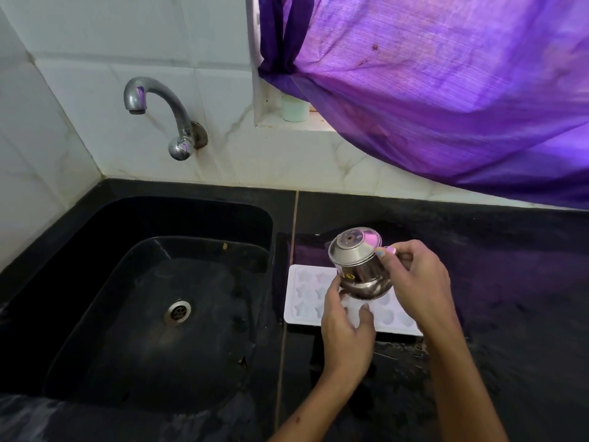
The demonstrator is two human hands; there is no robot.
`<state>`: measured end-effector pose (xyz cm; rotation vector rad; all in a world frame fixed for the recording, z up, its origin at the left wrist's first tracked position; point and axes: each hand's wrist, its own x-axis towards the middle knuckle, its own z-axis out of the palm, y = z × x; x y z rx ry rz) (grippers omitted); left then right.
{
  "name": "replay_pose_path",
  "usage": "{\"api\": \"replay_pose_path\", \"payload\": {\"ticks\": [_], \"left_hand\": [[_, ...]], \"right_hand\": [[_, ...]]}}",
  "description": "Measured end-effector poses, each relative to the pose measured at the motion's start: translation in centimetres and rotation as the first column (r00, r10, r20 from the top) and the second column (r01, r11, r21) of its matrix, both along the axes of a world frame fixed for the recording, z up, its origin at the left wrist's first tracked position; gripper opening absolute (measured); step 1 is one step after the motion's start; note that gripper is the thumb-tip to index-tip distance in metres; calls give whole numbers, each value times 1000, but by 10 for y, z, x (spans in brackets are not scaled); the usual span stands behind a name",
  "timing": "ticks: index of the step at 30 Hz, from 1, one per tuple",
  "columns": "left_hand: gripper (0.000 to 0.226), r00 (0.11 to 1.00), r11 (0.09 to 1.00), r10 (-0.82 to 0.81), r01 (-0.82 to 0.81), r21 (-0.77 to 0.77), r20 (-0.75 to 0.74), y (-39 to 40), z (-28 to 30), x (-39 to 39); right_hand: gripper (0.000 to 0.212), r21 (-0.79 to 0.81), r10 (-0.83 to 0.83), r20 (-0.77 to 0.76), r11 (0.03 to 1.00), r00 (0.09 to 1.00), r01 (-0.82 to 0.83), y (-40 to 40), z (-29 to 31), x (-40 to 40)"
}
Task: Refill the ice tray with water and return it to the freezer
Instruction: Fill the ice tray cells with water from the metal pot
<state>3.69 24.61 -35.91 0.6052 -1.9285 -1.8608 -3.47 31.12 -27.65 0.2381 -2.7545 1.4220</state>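
A white ice tray (306, 295) with star-shaped cells lies flat on the black counter, just right of the sink. Above it I hold a small steel pot (358, 263), tipped over with its base toward me. My right hand (417, 282) grips the pot from the right side. My left hand (344, 327) holds its lower edge from below, fingers curled against the rim. Both hands hide the middle and right cells of the tray. No water stream is visible.
A black sink (153, 301) with a steel drain (177, 312) fills the left. A chrome tap (159, 113) juts from the tiled wall above it, not running. A purple curtain (446, 84) hangs at upper right; a pale green cup (294, 108) stands on the sill.
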Motion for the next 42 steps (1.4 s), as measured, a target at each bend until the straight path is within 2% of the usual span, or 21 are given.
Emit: {"api": "replay_pose_path", "payload": {"ticks": [3,7,12,17,25,42], "left_hand": [[62,999,997,-51,50,-62,-8,12,2,-4],[64,986,982,-165,163,-94,-21,37,2,-9],[62,950,948,-311,311,-63,2,72,-3,-15],[58,928,927,-372,373,-34,36,98,-9,-19],[53,922,928,-373,371,40,105,123,-22,-25],[57,943,954,-299,289,81,149,137,-27,-30]], "right_hand": [[14,-49,-44,-6,998,999,44,19,4,-2],[13,-5,-131,-32,991,991,131,50,8,-2],[12,128,-201,-26,971,979,203,86,9,-2],[14,289,-226,0,933,974,216,113,7,-8],[13,404,-151,-22,903,988,147,126,2,-16],[16,439,-59,-42,896,997,71,133,-3,-23]]}}
